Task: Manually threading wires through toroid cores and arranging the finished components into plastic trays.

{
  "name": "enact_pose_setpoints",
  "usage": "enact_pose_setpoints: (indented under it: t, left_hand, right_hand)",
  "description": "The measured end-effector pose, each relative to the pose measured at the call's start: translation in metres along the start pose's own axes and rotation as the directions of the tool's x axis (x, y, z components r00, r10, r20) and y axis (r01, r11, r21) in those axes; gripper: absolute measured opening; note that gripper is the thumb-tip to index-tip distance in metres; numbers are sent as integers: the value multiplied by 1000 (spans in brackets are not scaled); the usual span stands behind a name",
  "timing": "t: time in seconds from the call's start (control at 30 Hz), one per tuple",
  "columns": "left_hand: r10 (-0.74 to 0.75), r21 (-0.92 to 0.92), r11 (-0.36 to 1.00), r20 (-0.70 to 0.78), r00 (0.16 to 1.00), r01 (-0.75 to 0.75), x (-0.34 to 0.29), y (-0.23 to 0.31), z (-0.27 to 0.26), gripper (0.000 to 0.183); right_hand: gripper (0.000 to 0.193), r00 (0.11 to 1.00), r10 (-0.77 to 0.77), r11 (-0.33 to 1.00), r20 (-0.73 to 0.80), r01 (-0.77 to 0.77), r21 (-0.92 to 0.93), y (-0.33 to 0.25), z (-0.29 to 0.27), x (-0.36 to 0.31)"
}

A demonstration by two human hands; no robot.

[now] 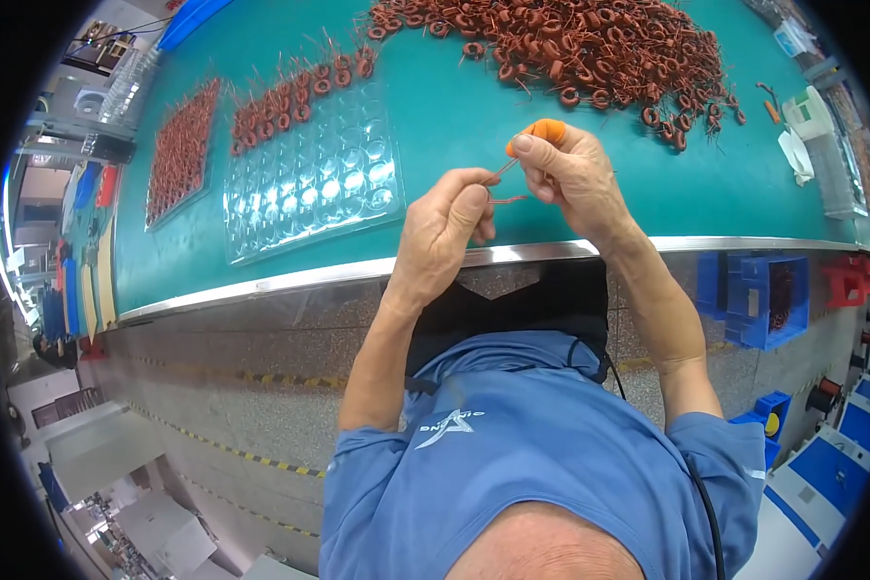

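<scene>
My left hand (443,230) is closed, thumb against fingers, on a copper-wire coil whose ring is hidden inside the grip. One reddish wire lead (510,199) pokes out from its fingertips to the right. My right hand (572,176) pinches the end of another thin lead that runs up from the left hand; orange covers (548,130) wrap its fingertip area. Both hands are above the front edge of the green table (435,116). Beside my left hand lies a clear plastic tray (309,208) with round pockets; reddish coils (282,104) stand in its far rows.
A large heap of copper-wound ring coils (599,53) covers the far right of the table. At the left is a second tray full of coils (180,155). An orange-handled tool (770,111) and a white container (808,114) lie far right. Blue bins (766,302) stand below the table's right.
</scene>
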State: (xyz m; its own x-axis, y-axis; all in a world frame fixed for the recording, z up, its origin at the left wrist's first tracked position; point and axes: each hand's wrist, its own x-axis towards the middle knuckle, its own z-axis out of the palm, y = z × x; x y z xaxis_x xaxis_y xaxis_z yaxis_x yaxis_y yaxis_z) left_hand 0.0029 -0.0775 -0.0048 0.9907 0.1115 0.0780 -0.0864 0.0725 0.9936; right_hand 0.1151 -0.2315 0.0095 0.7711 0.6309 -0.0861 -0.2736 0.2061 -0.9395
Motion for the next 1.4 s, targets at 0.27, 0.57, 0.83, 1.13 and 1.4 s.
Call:
enact_pose_setpoints:
  t: [0.27,0.57,0.83,1.13,1.4]
  left_hand:
    - [21,158,987,82,996,-34,-1,12,3,36]
    - [73,169,984,-58,996,-62,-26,7,16,29]
    - [38,528,849,-16,999,-23,-18,7,21,23]
    - [-31,-37,999,-37,999,29,-3,10,17,20]
    - [46,252,967,-56,997,-30,-3,9,11,30]
  right_hand:
    - [25,999,-18,995,37,15,95,4,1,3]
    - [20,988,-147,974,56,154,-165,-8,6,-19]
    - [19,981,-184,949,60,194,-251,-11,0,-28]
    - [24,932,-314,934,-183,269,-234,-9,1,-24]
    - [21,994,-106,936,38,112,-334,0,20,-30]
